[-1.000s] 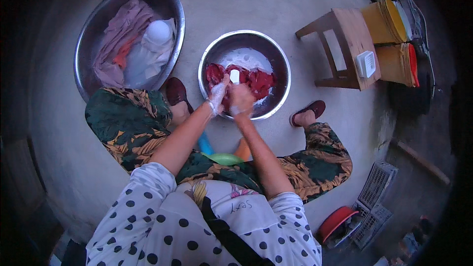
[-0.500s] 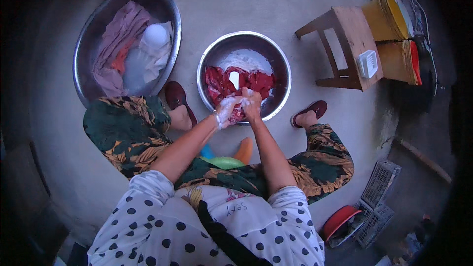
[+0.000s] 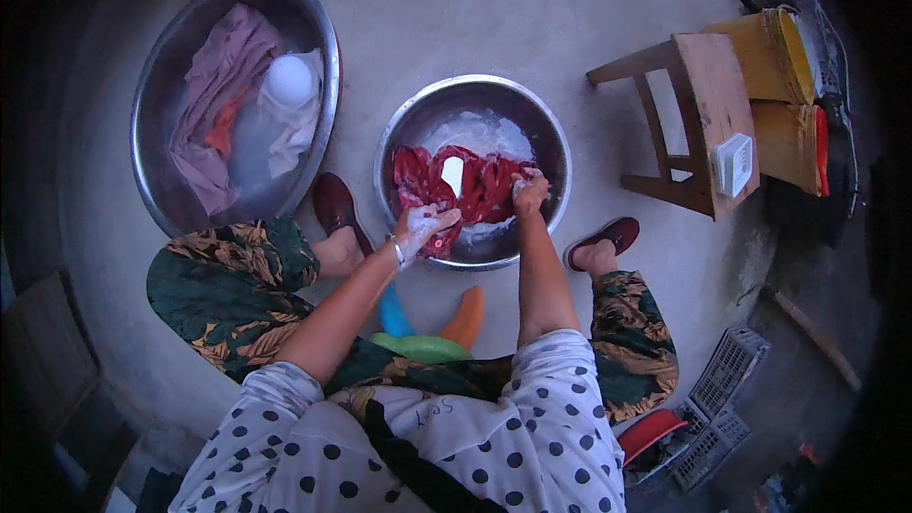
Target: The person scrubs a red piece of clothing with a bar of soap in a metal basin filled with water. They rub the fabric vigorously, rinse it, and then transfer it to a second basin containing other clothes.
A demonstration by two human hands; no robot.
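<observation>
A wet red garment (image 3: 486,192) lies bunched in a round metal basin (image 3: 382,138) with suds and soapy water. On top of the cloth is a white oblong piece (image 3: 453,175); whether it is a soap bar or part of the garment I cannot tell. My left hand (image 3: 424,230), foamy and with a bracelet at the wrist, is closed on the near left edge of the garment. At the basin's right side, my right hand (image 3: 530,192) grips the garment's right end, its fingers partly hidden by the cloth.
To the left stands a larger oval metal tub (image 3: 142,147) holding pinkish and white cloths and a white round thing (image 3: 291,82). A wooden stool (image 3: 717,114) with a white soap dish (image 3: 733,163) is at right, beside yellow buckets (image 3: 769,55). Grey crates (image 3: 730,367) lie lower right.
My hands, together at the basin's near side before, have moved apart: the right one went right and farther away, the left slightly left. The garment is now spread wider between them.
</observation>
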